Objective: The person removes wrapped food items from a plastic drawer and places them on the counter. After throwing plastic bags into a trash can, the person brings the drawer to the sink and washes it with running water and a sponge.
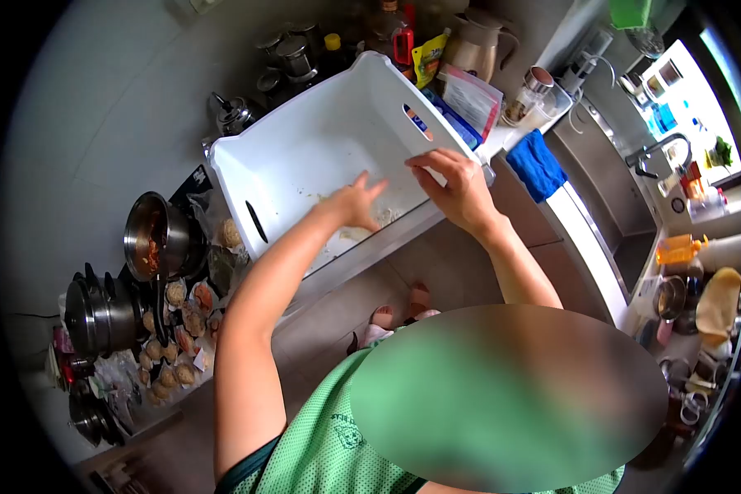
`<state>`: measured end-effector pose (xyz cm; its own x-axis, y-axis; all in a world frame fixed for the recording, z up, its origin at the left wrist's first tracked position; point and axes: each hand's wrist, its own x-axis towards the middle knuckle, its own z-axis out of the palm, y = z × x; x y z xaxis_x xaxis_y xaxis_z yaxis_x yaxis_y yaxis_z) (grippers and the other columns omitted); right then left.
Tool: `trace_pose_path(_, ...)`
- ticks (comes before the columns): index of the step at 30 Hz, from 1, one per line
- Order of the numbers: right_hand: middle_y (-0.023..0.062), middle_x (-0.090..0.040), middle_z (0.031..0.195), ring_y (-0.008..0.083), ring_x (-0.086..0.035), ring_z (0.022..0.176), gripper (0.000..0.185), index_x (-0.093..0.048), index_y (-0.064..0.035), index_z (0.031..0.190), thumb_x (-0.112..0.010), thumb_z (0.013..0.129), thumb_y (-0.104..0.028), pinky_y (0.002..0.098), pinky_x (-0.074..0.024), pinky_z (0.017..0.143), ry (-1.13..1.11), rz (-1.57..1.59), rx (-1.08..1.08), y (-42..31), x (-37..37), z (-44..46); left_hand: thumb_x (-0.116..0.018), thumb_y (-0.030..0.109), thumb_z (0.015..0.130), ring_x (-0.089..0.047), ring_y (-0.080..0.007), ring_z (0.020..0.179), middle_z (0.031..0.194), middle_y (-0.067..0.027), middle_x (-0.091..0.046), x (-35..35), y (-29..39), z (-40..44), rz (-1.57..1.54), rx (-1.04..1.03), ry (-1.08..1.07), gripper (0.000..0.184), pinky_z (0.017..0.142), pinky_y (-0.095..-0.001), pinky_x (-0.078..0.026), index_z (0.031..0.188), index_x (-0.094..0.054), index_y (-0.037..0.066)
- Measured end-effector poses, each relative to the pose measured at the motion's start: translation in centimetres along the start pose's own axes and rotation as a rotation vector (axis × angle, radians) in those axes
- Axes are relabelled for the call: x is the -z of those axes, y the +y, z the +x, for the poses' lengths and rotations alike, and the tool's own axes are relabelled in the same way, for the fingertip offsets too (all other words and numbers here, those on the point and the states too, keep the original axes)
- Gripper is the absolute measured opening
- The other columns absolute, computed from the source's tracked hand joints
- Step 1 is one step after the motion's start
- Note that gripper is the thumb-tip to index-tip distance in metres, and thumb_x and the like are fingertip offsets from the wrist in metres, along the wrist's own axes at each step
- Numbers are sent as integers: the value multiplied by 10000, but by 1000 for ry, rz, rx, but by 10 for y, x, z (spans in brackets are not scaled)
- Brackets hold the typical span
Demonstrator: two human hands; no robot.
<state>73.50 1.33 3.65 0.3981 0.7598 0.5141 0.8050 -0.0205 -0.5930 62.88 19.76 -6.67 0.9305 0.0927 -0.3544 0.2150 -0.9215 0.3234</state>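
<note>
A large white plastic bin point(305, 136) with handle slots in its ends stands tilted on the counter in front of me. Pale crumbs and small scraps point(387, 216) lie on its floor along the near side. My left hand point(352, 203) reaches down into the bin, fingers spread, beside these scraps; nothing shows in it. Over the bin's near right corner hovers my right hand point(459, 188), its thumb and fingertips brought together in a pinch. Whatever may be between those fingertips is too small to make out.
To the left are a pan point(148, 239) with reddish food, a lidded pot point(99, 309) and several onion-like bulbs point(169, 375). Behind the bin stand jars point(296, 58), bottles and a jug point(473, 45). A blue cloth point(538, 165) hangs by the sink point(589, 165) at right.
</note>
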Motion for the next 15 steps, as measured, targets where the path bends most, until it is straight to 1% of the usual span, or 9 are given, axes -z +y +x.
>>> trace_pose_path(1, 82, -617, 803, 224, -602, 682, 127, -628, -56, 891, -596, 770, -28, 292, -482, 559, -32, -9, 2, 6, 0, 0, -677, 236, 667, -502, -345, 1072, 1362, -225, -284, -1, 5, 5, -3, 11, -2, 763, 896, -378, -430, 1341, -323, 195)
trace_pose_path(3, 91, -614, 786, 253, -598, 705, 111, -622, -56, 873, -593, 766, -43, 320, -483, 598, -45, 39, -34, 15, 1, -1, -674, 221, 626, -501, -361, 1067, 1387, -230, -219, -4, 14, 12, 273, -95, -120, 843, 906, -367, -425, 1363, -267, 256)
trace_pose_path(4, 100, -610, 770, 282, -595, 729, 96, -617, -56, 855, -590, 762, -57, 348, -485, 637, -51, 80, -72, 20, 1, -2, -638, 178, 642, -540, -350, 996, 1292, -206, -390, -15, 7, 15, 310, -200, 13, 662, 860, -368, -451, 1271, -433, 204)
trace_pose_path(5, 100, -610, 770, 282, -595, 729, 96, -617, -56, 855, -590, 762, -57, 348, -485, 637, -60, 101, -84, 27, 0, -3, -638, 178, 642, -540, -350, 996, 1292, -206, -390, -23, 0, 26, 304, -188, -9, 662, 860, -368, -451, 1271, -433, 204)
trace_pose_path(7, 100, -611, 753, 277, -594, 704, 89, -618, -54, 848, -587, 765, -54, 345, -484, 612, -73, 122, -68, 31, 1, -6, -605, 145, 663, -577, -326, 881, 1036, -153, -588, -20, -9, 39, 48, -105, -88, 359, 766, -378, -471, 1022, -611, 126)
trace_pose_path(8, 100, -611, 753, 277, -594, 704, 89, -618, -54, 848, -587, 765, -54, 345, -484, 612, -77, 129, -69, 33, 1, -5, -605, 145, 663, -577, -326, 881, 1036, -153, -588, -19, -13, 38, 46, -98, -92, 359, 766, -378, -471, 1022, -611, 126)
trace_pose_path(10, 101, -618, 754, 264, -598, 650, 96, -621, -48, 860, -590, 770, -59, 336, -482, 579, -70, 158, -41, 34, 1, -3, -585, 110, 675, -576, -319, 776, 778, -110, -633, 5, -8, 24, -146, -4, 2, 133, 684, -377, -461, 787, -633, 57)
trace_pose_path(14, 111, -635, 799, 200, -623, 716, 148, -613, -6, 938, -575, 804, -54, 276, -496, 623, -228, 211, -211, 31, 7, 7, -594, 86, 689, -584, -257, 653, 708, -102, -620, 18, -20, 0, -247, -28, 81, 99, 614, -332, -454, 771, -613, 34)
trace_pose_path(15, 111, -635, 799, 200, -623, 716, 148, -613, -6, 938, -575, 804, -54, 276, -496, 623, -230, 212, -210, 32, 5, 10, -598, 73, 704, -574, -203, 625, 692, -78, -613, 22, -21, -4, -362, 69, 29, 78, 587, -304, -451, 766, -610, 27)
